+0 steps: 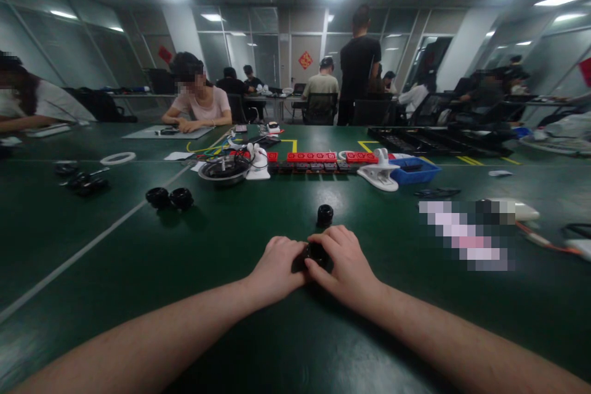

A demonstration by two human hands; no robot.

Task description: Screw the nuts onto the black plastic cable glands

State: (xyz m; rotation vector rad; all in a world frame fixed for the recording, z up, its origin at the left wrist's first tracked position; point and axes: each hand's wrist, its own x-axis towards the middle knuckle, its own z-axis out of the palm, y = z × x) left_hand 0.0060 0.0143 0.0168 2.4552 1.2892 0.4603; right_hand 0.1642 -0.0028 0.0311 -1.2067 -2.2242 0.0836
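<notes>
Between my two hands, just above the green table, is a small glossy black round part (317,252) with a dark hollow facing up. My left hand (279,263) grips its left side, the thumb and fingers closed on it. My right hand (344,265) is curled around the right side, with its thumb at the near edge and its fingers over the far edge. Part of the piece is hidden by my fingers. A similar black round piece (325,215) stands on the table just beyond my hands.
Two more black round pieces (169,197) sit at left, near a white ring (118,159). Across the table are a metal bowl (224,170), red socket strips (311,157), a white clip lamp (381,171) and a blue tray (418,171). A person in pink (203,101) sits opposite.
</notes>
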